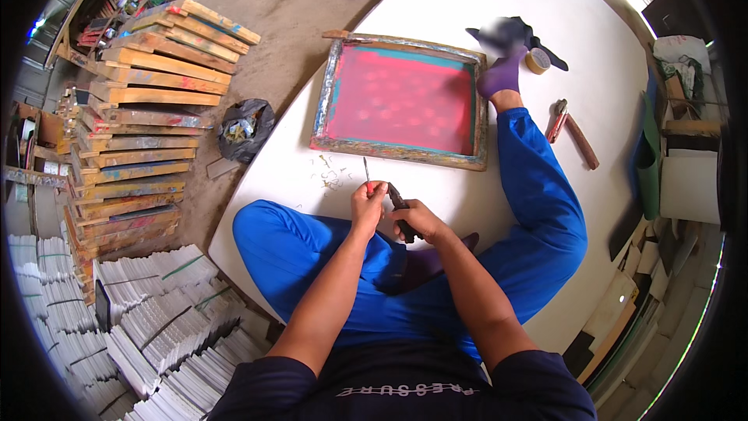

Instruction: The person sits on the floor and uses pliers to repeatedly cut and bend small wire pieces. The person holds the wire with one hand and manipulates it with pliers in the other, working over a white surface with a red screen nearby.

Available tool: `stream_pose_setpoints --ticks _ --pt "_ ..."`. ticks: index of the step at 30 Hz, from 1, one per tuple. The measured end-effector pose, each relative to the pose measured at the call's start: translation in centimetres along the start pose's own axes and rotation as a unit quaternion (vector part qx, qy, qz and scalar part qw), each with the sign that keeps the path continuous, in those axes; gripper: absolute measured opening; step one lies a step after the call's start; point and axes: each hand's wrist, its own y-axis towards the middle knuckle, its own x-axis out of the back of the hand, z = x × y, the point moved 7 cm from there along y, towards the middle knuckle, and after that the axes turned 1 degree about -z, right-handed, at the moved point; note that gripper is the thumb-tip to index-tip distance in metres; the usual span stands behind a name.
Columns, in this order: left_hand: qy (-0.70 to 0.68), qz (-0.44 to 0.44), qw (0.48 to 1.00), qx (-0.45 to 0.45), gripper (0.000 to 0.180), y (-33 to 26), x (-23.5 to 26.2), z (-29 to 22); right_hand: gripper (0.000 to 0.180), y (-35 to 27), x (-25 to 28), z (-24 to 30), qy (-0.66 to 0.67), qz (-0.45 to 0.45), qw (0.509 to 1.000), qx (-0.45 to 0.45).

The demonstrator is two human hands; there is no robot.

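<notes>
My left hand (368, 209) is closed around a small screwdriver (369, 187), its red handle in my fingers and its thin shaft pointing away from me. Close beside it, my right hand (419, 222) grips a dark, pliers-like hand tool (398, 201), partly hidden by my fingers. Both hands are above my crossed leg. Just beyond them a worn wooden screen-printing frame (401, 159) with pink-stained mesh lies flat on the white tabletop (288, 179). Small bent bits, perhaps staples (331, 174), lie scattered by its near left corner.
My outstretched foot (502, 74) touches the frame's right side. Tape rolls (538, 61), a dark cloth (518, 35), a red-handled tool (557, 121) and a brown stick (582, 142) lie on the right. Stacked wooden frames (148, 140), a black bag (245, 130) and paper bundles (171, 304) stand left.
</notes>
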Motion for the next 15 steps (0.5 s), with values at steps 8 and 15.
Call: stream_pose_setpoints --ticks 8,15 --pt "-0.043 -0.043 0.998 -0.036 0.016 0.5 1.6 -0.8 0.033 -0.5 -1.6 1.0 0.027 0.048 0.998 -0.012" --pt "-0.048 -0.110 0.991 -0.064 0.016 0.9 3.3 -0.3 0.046 -0.9 -2.2 1.0 0.036 0.065 0.997 -0.024"
